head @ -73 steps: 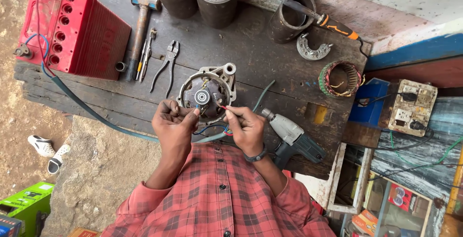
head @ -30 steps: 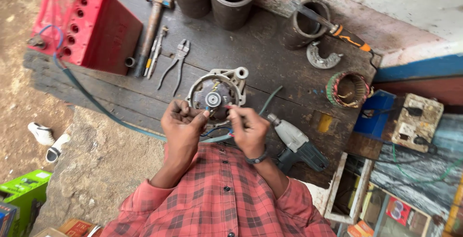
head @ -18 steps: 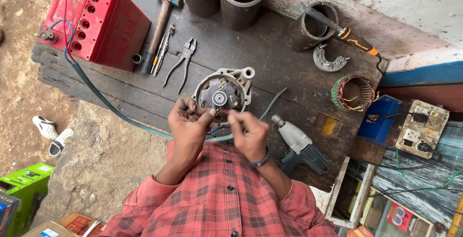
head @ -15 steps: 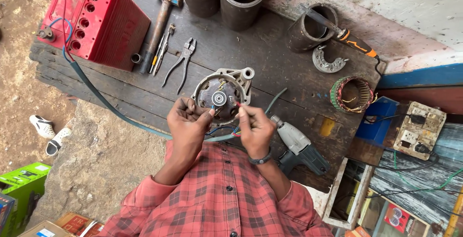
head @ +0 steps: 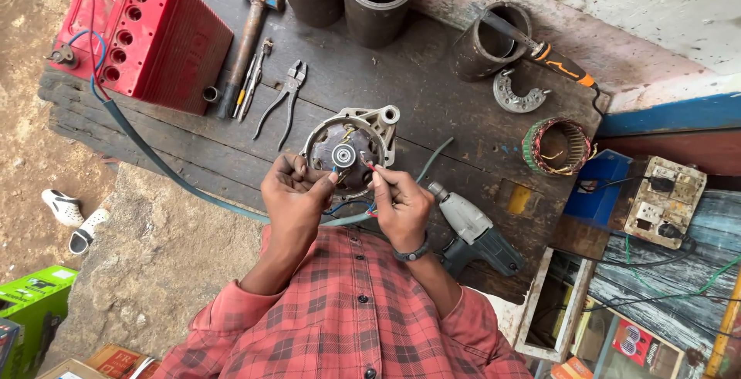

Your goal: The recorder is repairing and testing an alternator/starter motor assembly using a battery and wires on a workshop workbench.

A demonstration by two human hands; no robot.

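My left hand (head: 293,194) curled, fingertips pressed on the alternator housing (head: 347,151) rim; my right hand (head: 397,201) bent at the wrist, fingers pinched on a red wire (head: 369,167) beside the bearing.

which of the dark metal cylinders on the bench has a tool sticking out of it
The right-hand cylinder, standing apart from the other two; an orange-handled tool pokes out.

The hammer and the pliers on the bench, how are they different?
The hammer is longer, with one straight handle and a blocky metal head; the pliers are shorter, with two thin handles spread apart. The hammer lies nearer the red battery, the pliers nearer the hands. Both lie flat on the dark wooden bench, untouched.
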